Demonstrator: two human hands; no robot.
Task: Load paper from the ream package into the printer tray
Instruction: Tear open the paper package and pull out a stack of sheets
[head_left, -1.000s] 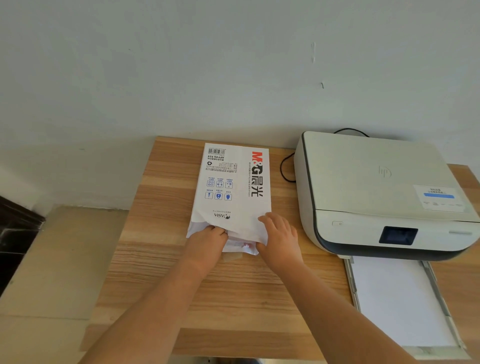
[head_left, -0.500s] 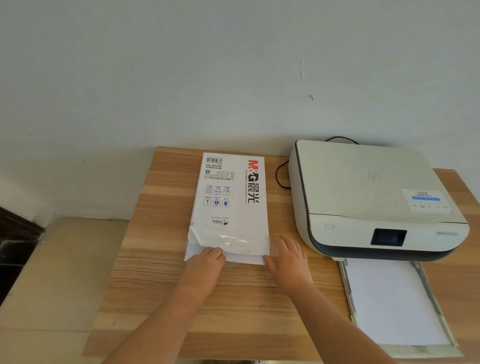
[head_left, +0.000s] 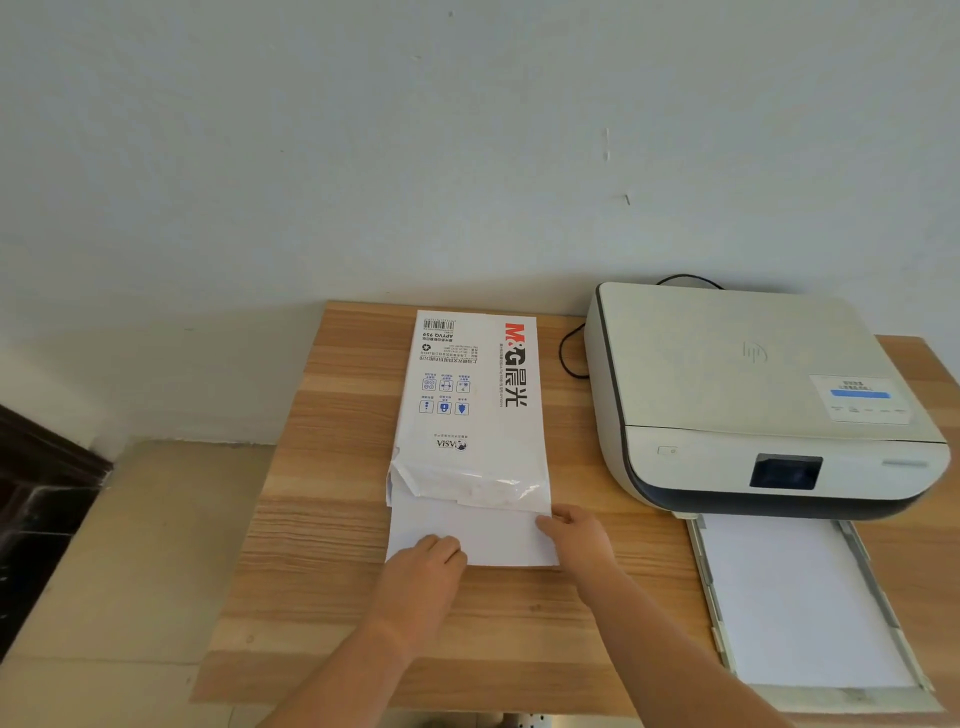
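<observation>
A white ream package (head_left: 470, 395) with red and black print lies lengthwise on the wooden table (head_left: 322, 519), its torn near end open. A stack of white paper (head_left: 493, 535) sticks out of that end toward me. My left hand (head_left: 426, 571) grips the stack's near left corner. My right hand (head_left: 576, 535) holds its right edge. To the right stands a white printer (head_left: 737, 395). Its tray (head_left: 719, 623) is pulled out toward me with white sheets lying in it.
A black cable (head_left: 569, 353) loops on the table between the package and the printer. The table backs onto a white wall. Left of the table is a pale floor and a dark object (head_left: 36, 509) at the far left.
The paper stack has slid further out of the package toward me. Both hands moved back with it, from the package's torn end to the paper's edges.
</observation>
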